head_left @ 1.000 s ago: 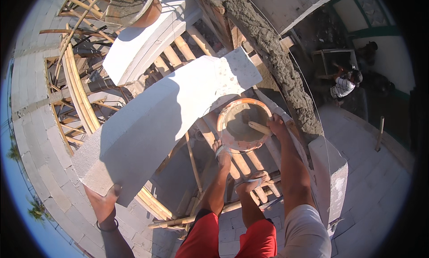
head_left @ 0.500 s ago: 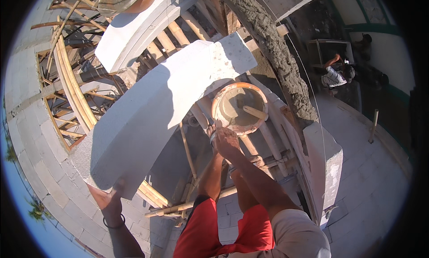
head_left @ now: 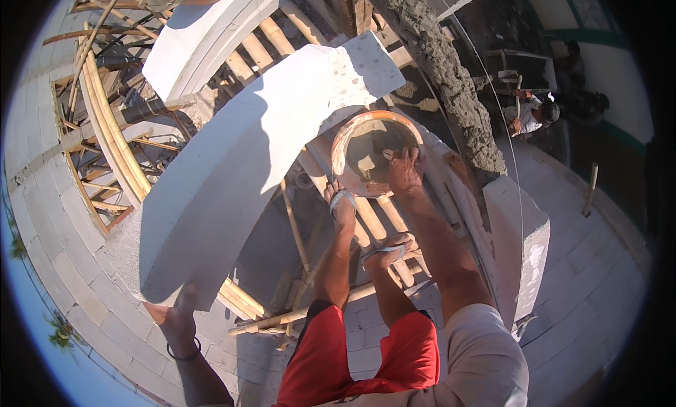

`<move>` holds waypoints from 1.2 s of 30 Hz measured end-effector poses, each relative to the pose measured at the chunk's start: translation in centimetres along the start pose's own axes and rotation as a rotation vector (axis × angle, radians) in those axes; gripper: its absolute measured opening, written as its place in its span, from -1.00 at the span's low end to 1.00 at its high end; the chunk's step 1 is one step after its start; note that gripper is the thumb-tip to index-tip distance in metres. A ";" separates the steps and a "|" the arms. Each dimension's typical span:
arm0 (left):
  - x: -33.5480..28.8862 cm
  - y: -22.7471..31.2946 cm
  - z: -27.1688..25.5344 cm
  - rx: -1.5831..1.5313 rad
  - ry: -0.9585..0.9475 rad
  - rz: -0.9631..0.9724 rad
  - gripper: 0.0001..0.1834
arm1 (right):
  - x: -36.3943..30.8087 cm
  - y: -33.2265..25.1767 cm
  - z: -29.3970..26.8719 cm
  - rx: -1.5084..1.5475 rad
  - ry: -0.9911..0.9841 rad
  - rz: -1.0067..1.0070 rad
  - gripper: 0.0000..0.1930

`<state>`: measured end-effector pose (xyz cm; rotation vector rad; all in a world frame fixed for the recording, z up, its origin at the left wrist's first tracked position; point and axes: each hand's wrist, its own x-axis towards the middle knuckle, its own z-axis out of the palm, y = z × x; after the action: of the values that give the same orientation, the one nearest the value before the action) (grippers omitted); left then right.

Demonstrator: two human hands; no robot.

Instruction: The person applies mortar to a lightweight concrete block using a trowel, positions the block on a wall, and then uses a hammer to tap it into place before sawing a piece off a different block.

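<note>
A long curved white block (head_left: 204, 189), like aerated concrete, slants from lower left to upper middle, half in shadow. My left hand (head_left: 176, 321) holds its lower end, thumb up against the face; the other fingers are partly hidden. On the bamboo to the right of the block stands an orange bucket (head_left: 341, 143) with wet grey mortar (head_left: 366, 153) inside. My right hand (head_left: 406, 173) reaches over the bucket's near right rim, its fingers closed round a short wooden handle (head_left: 387, 153). Only the handle's pale tip shows; any blade is hidden.
My sandalled feet stand on bamboo poles (head_left: 370, 220) with gaps between. A mortar-topped ledge (head_left: 451, 76) runs along the right, ending at a white block (head_left: 517, 231); a thin line (head_left: 517, 174) passes over it. Another curved block (head_left: 204, 44) lies ahead. A person (head_left: 531, 115) works below right.
My right hand has moved from beside the bucket's near rim up and right onto the wooden handle. My left hand remains at the block's lower end. Mortar now bulges from the ledge's side.
</note>
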<state>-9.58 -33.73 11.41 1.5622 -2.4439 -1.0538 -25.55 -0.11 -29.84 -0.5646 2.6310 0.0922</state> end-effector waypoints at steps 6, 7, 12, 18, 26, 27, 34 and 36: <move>-1.5 -4.8 -1.5 0.009 -0.031 -0.013 -0.19 | 1.5 -1.4 0.8 -0.082 -0.321 -0.083 -0.64; -1.4 -4.9 -0.9 0.036 -0.060 0.012 -0.19 | 0.6 0.7 3.3 -0.151 -0.244 -0.165 -0.63; -1.9 -5.9 -1.5 0.052 -0.016 0.035 -0.19 | -3.7 3.9 -1.7 0.271 -0.367 0.017 -0.58; -0.2 -7.1 -0.4 -0.195 -0.126 -0.004 -0.01 | -10.5 9.5 -2.1 0.799 -0.216 -0.051 -0.51; 1.0 -7.0 -2.3 -0.024 -0.112 0.085 0.12 | -13.4 1.5 -9.4 1.131 -0.281 -0.112 -0.44; 1.3 -5.7 -1.8 -0.006 -0.136 0.123 0.09 | -13.2 0.4 -11.1 1.182 -0.279 -0.115 -0.42; 2.6 -4.0 -1.7 0.115 -0.210 0.272 0.29 | -8.6 -7.4 -20.5 1.427 -0.130 -0.508 -0.61; 3.0 -4.8 -2.6 0.100 -0.250 0.194 0.35 | -6.8 -8.6 -21.1 1.458 -0.114 -0.542 -0.65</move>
<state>-6.29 -38.73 9.74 1.2495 -2.7841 -1.1707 -25.23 -8.69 -7.66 -0.5959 1.6522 -1.6746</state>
